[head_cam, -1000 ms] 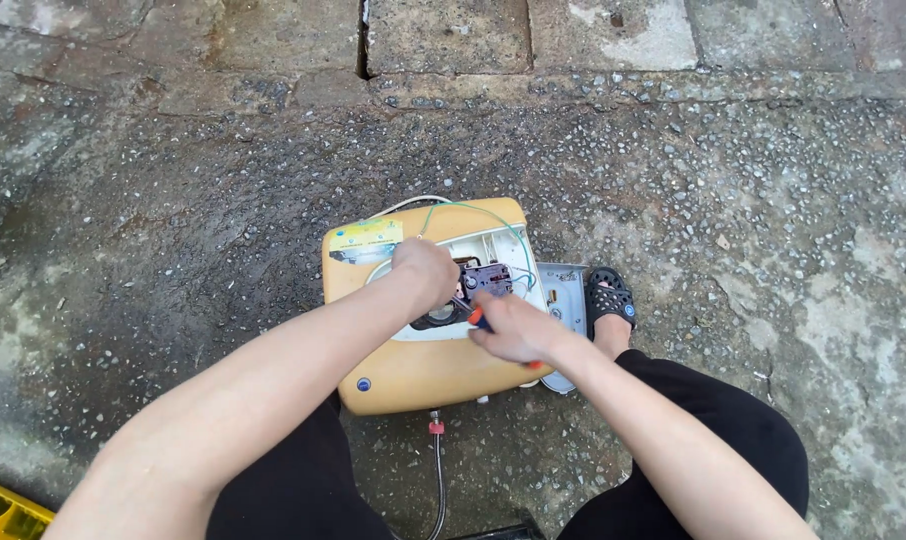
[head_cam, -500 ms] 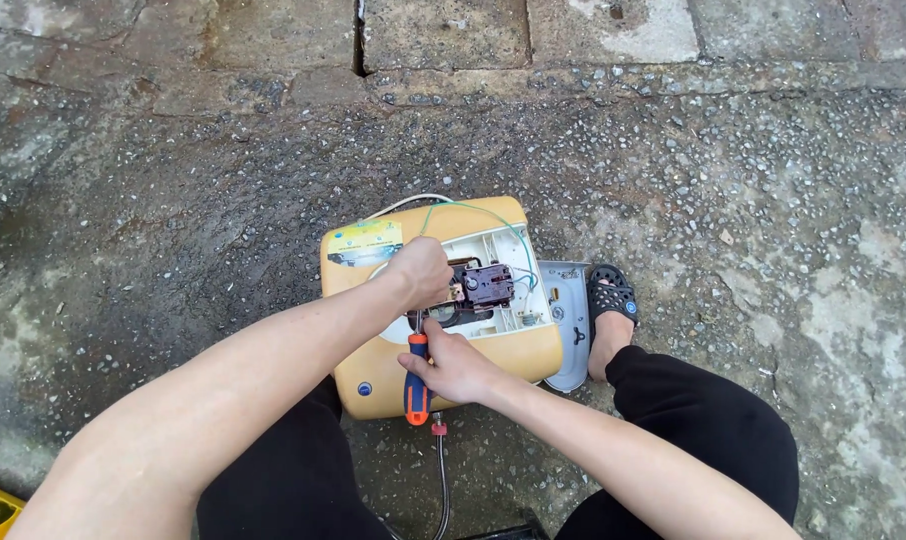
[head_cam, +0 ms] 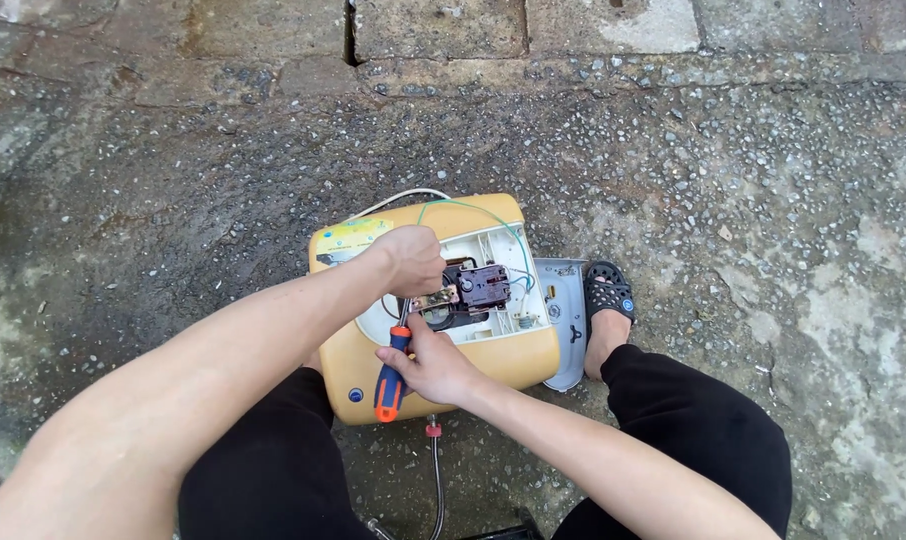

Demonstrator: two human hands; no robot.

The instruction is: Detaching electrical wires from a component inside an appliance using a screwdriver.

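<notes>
- the left hand point(head_cam: 410, 262) is clenched over the open top of a yellow appliance point(head_cam: 493, 360), its fingers curled down onto the parts inside; what they pinch is hidden.
- the appliance lies on its side on rough, damp concrete ground point(head_cam: 173, 180), between the person's knees.
- the right hand point(head_cam: 431, 365) is closed around a screwdriver point(head_cam: 390, 374) with an orange and blue handle, near the appliance's near edge; the shaft points up and away into the opening.
- inside the white opening sits a dark switch block point(head_cam: 483, 284) with green wires point(head_cam: 493, 215) looping over the far right corner.
- a grey cover panel point(head_cam: 565, 320) lies just right of the appliance.
- farther right, a foot in a black sandal point(head_cam: 609, 298) rests on the ground beside the panel.
- a thin hose point(head_cam: 436, 480) runs from the appliance's near side toward the viewer.
</notes>
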